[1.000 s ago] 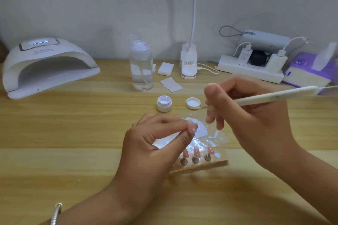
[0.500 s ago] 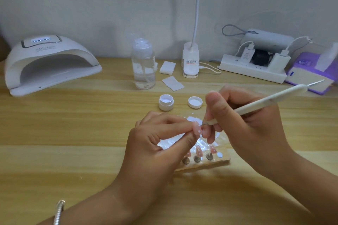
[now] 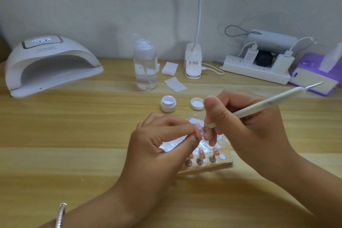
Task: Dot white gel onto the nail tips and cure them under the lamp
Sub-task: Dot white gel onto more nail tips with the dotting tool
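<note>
Light wooden table (image 3: 74, 126): white dome-shaped curing lamp (image 3: 50, 65) far left. Left hand (image 3: 159, 152) near centre, thumb and forefinger closed in pinch. Right hand (image 3: 246, 131) beside it, fingers curled round slim white dotting pen (image 3: 259, 106). Small open white gel jar (image 3: 168, 103) just beyond hands. Pink pointed nail tip (image 3: 200, 132) in left-hand pinch, pen's metal point touching it.

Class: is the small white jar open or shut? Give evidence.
Open: the gel jar shows its pale contents, and its lid lies beside it.

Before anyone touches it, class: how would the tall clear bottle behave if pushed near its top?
The clear bottle looks tall and narrow, so it would probably tip rather than slide. The liquid inside probably adds steadying weight.
</note>
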A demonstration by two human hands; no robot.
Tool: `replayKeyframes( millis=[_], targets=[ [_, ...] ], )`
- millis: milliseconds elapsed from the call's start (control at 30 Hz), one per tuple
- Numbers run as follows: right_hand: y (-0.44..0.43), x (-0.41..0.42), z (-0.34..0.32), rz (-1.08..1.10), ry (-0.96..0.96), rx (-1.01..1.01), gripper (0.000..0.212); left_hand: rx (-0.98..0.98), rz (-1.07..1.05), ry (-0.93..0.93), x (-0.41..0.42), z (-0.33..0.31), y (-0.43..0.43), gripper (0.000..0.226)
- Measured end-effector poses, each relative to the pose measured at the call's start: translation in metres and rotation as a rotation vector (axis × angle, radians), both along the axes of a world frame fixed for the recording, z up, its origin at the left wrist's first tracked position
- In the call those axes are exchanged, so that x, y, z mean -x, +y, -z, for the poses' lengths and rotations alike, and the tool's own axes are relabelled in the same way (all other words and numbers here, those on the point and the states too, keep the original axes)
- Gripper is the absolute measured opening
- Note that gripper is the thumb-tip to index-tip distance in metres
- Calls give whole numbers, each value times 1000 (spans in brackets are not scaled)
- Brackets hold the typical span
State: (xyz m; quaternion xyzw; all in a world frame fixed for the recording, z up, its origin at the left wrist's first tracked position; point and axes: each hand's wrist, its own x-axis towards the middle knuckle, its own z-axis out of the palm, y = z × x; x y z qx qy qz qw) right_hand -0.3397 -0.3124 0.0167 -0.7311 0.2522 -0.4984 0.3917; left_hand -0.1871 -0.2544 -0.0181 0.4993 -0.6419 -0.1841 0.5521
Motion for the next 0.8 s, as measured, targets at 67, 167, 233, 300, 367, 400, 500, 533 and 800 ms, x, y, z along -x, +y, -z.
replayKeyframes(
  millis=[67, 167, 233, 300, 367, 400, 500, 533, 800],
  targets=[
    [0, 0, 0, 3, 5, 3, 36, 2, -2, -7, 0, 0, 0, 10],
    [0, 0, 0, 6, 9, 8, 36, 4, -3, 2, 0, 0, 1, 9],
    [0, 1, 1, 4, 7, 5, 37, 5, -7, -1, 0, 0, 1, 12],
    [0, 1, 1, 8, 2, -2, 39, 6, -10, -5, 1, -1, 1, 13],
    [0, 1, 1, 6, 4, 2, 35, 7, -9, -6, 0, -1, 1, 13],
    [0, 1, 2, 4, 7, 5, 34, 7, -7, -8, 0, -1, 1, 13],
    [-1, 1, 2, 4, 10, 8, 34, 5, -6, -7, 0, -1, 1, 12],
    [-1, 1, 2, -1, 7, 8, 34, 4, -7, -6, 0, -1, 1, 12],
    [-9, 5, -3, 20, -84, -7, 36, 1, -30, 23, 0, 0, 0, 17]
  ],
)
